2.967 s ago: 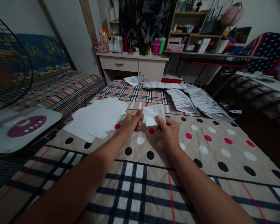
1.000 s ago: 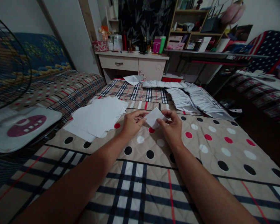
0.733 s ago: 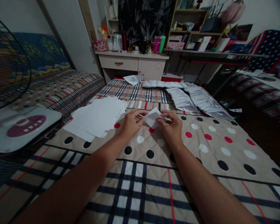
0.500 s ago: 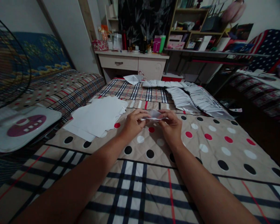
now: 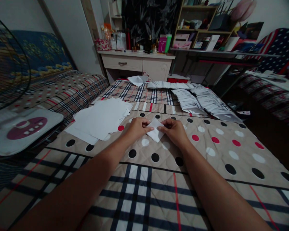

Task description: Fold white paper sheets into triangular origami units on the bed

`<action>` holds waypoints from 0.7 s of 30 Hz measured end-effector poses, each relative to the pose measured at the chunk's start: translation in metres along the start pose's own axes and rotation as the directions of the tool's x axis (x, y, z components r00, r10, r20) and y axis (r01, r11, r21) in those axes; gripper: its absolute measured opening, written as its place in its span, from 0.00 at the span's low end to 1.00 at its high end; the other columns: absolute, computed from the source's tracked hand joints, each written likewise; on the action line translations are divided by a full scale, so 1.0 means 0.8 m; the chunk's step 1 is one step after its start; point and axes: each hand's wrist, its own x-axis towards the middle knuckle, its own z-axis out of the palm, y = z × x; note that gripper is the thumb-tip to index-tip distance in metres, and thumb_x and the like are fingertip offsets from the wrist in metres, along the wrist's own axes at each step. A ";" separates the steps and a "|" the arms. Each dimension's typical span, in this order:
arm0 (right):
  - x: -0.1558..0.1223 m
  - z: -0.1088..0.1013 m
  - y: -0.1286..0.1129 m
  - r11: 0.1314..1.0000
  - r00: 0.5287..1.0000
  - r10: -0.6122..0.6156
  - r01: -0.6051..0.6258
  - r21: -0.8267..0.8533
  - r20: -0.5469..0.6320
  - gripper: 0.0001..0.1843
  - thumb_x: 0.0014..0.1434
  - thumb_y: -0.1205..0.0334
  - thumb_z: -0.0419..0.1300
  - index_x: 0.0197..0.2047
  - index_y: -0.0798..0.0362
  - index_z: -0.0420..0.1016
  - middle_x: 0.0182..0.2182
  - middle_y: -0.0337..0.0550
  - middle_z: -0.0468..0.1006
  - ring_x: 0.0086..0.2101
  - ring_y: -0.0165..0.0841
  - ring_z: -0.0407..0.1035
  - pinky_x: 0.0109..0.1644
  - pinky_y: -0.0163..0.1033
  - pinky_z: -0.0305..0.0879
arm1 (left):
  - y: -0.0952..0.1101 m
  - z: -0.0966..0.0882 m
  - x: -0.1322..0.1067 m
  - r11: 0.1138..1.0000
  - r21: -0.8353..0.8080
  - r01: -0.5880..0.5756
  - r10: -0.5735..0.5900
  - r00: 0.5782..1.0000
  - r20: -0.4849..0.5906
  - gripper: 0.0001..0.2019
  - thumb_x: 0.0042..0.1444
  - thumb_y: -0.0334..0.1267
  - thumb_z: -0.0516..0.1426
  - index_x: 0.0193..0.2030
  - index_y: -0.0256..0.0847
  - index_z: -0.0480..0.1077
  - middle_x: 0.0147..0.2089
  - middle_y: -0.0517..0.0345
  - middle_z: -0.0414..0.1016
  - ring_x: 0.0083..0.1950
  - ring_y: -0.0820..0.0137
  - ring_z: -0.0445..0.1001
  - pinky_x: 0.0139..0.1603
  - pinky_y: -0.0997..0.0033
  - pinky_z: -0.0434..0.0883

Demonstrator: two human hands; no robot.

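A small white sheet of folded paper (image 5: pixel 156 132) shows as a diamond between my hands, just over the dotted bedspread. My left hand (image 5: pixel 138 128) pinches its left corner, thumb on top. At the right corner, my right hand (image 5: pixel 173 130) grips it the same way, fingers curled behind. Left of my hands lies a loose pile of white paper sheets (image 5: pixel 98 117). Beyond my right hand, rows of folded white papers (image 5: pixel 188 101) stand packed close together. One separate folded paper (image 5: pixel 137 80) rests near the bed's far edge.
The patterned bedspread (image 5: pixel 139 173) spreads under everything. A fan (image 5: pixel 9 64) and its white base (image 5: pixel 26 130) stand at the left. Past the bed are a white dresser (image 5: pixel 121 63) with bottles and boxes on top, and a desk with shelves (image 5: pixel 199 32).
The folded paper has turned from nearly edge-on to a flat diamond facing me. Both hands have shifted, with thumbs now over its corners.
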 end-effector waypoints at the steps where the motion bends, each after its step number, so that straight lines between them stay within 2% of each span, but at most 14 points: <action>1: 0.001 -0.002 0.003 0.996 1.000 -0.023 0.022 -0.086 -0.014 0.07 0.45 0.62 0.68 0.29 0.53 0.77 0.27 0.40 0.77 0.28 0.32 0.68 0.31 0.36 0.63 | -0.002 -0.001 -0.001 0.995 0.083 -0.054 0.055 0.998 -0.019 0.07 0.45 0.33 0.67 0.33 0.37 0.77 0.35 0.57 0.76 0.34 0.71 0.73 0.36 0.71 0.71; 3: 0.002 -0.005 0.007 0.973 0.994 -0.097 0.086 -0.213 -0.043 0.08 0.43 0.66 0.69 0.30 0.52 0.78 0.31 0.42 0.77 0.32 0.34 0.70 0.37 0.39 0.65 | -0.004 -0.002 -0.002 0.964 0.226 -0.137 0.154 0.986 -0.060 0.10 0.42 0.35 0.69 0.33 0.38 0.77 0.43 0.55 0.75 0.41 0.69 0.74 0.41 0.69 0.71; 5: 0.002 -0.006 0.008 0.955 0.986 -0.163 0.148 -0.256 -0.037 0.10 0.42 0.68 0.70 0.31 0.52 0.78 0.34 0.42 0.77 0.36 0.35 0.71 0.41 0.40 0.66 | -0.003 -0.003 -0.004 0.939 0.305 -0.161 0.194 0.978 -0.080 0.11 0.41 0.36 0.70 0.34 0.40 0.78 0.46 0.55 0.73 0.44 0.68 0.73 0.43 0.68 0.71; 7: 0.002 -0.006 0.008 0.951 0.983 -0.183 0.176 -0.253 -0.003 0.11 0.43 0.70 0.69 0.33 0.52 0.78 0.34 0.42 0.76 0.35 0.35 0.70 0.40 0.39 0.66 | -0.002 -0.004 -0.005 0.929 0.330 -0.167 0.192 0.980 -0.044 0.12 0.42 0.36 0.69 0.35 0.41 0.78 0.43 0.56 0.75 0.41 0.69 0.73 0.41 0.69 0.70; 10: 0.002 -0.006 0.008 0.962 0.986 -0.144 0.159 -0.222 0.085 0.11 0.45 0.71 0.66 0.35 0.52 0.78 0.31 0.40 0.77 0.32 0.34 0.70 0.36 0.38 0.66 | -0.003 -0.005 -0.005 0.929 0.333 -0.163 0.160 0.986 0.036 0.13 0.45 0.39 0.68 0.40 0.43 0.78 0.35 0.61 0.76 0.33 0.72 0.70 0.34 0.71 0.65; 13: 0.002 -0.006 0.009 0.968 0.980 -0.137 0.163 -0.191 0.143 0.11 0.47 0.72 0.64 0.35 0.52 0.79 0.30 0.39 0.79 0.31 0.34 0.71 0.36 0.37 0.65 | -0.007 -0.003 -0.004 0.929 0.340 -0.149 0.140 0.989 0.049 0.13 0.45 0.41 0.68 0.40 0.44 0.78 0.32 0.62 0.76 0.31 0.72 0.68 0.31 0.72 0.62; 18: 0.001 -0.002 0.011 0.938 0.968 -0.228 0.246 -0.244 0.100 0.08 0.47 0.73 0.63 0.32 0.53 0.78 0.30 0.41 0.79 0.32 0.34 0.71 0.35 0.37 0.64 | -0.006 0.003 -0.004 0.935 0.315 -0.160 0.170 0.985 -0.005 0.10 0.46 0.40 0.67 0.35 0.41 0.78 0.32 0.61 0.75 0.30 0.73 0.67 0.31 0.73 0.61; 21: 0.000 0.001 0.010 0.920 0.950 -0.296 0.312 -0.236 0.102 0.11 0.45 0.77 0.58 0.27 0.54 0.78 0.29 0.41 0.78 0.32 0.33 0.71 0.36 0.36 0.64 | -0.003 0.002 -0.004 0.928 0.289 -0.235 0.237 0.971 0.028 0.02 0.49 0.33 0.64 0.30 0.39 0.77 0.31 0.60 0.74 0.31 0.74 0.69 0.31 0.74 0.61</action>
